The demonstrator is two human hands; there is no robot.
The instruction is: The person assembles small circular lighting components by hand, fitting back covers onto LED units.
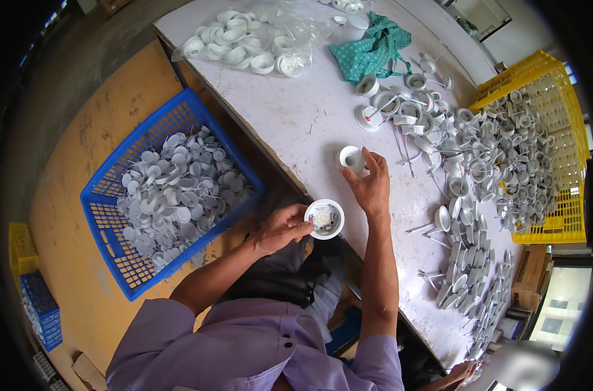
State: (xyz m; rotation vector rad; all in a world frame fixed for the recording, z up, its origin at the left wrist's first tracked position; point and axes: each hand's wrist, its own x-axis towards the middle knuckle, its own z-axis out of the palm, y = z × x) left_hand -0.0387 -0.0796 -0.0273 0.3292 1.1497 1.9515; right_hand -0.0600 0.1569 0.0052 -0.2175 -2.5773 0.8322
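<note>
Near the centre of the frame, the left hand grasps a round white plastic housing with a circuit board inside, over the desk's edge. The board bears dark marks around pale yellow dots, too small to read. Up and to the right, the right hand pinches the rim of a deep white plastic cup; whether it is lifted I cannot tell.

The white scuffed desk has an edge slanting from upper left to lower right. Its surface lies open between the cup and a clear plastic bag of white rings at the top. White wired lamp parts crowd the right, bounded by a yellow plastic crate. A filled blue perforated plastic basket stands left of centre. Another person's hand shows at lower right.
</note>
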